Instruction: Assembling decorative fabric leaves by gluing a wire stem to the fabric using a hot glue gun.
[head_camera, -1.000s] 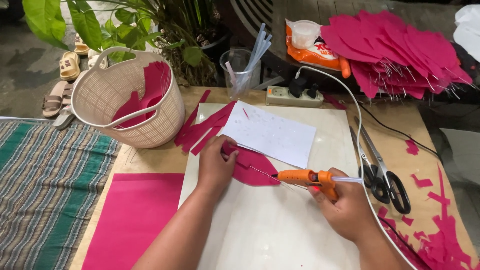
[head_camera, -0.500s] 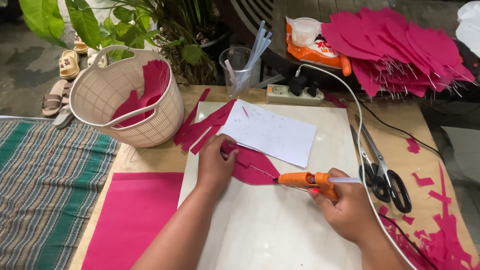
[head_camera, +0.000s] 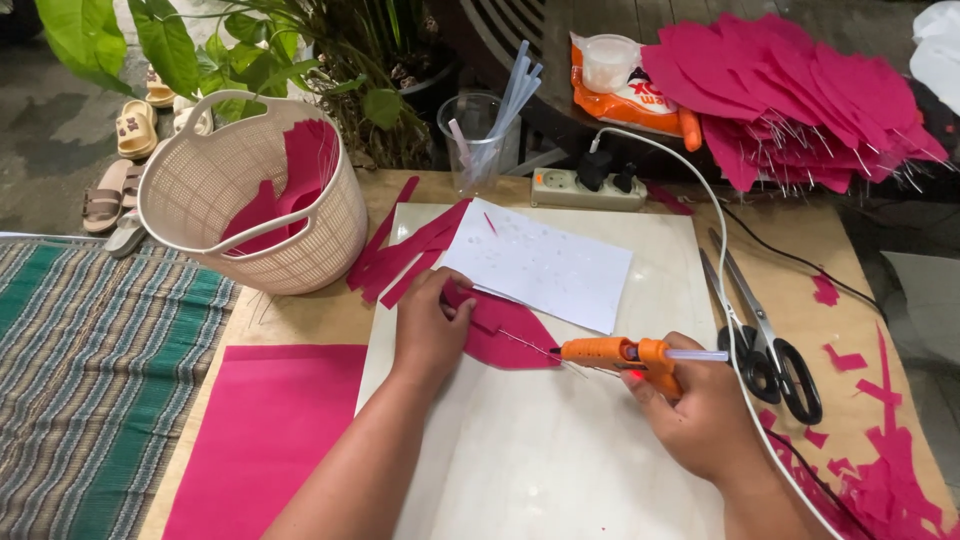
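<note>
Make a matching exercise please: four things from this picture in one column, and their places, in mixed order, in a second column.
1. glue gun
2. scissors
3. basket
4. pink petal piece

a. under the left hand
b. by the plant, holding pink pieces
c. in the right hand
d. flat on the table, right of the white board

Pairs: 1-c, 2-d, 3-b, 4-a

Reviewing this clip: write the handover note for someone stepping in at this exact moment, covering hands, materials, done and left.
Left hand presses the pink petal piece flat on the white board.
Right hand grips the orange glue gun, nozzle at the wire lying along the petal.
Scissors lie right of the board; pink strips sit by the basket; a pink sheet lies left.
Done: a stack of wired petals at back right.
Left: gluing this petal's wire appears unfinished.
</note>
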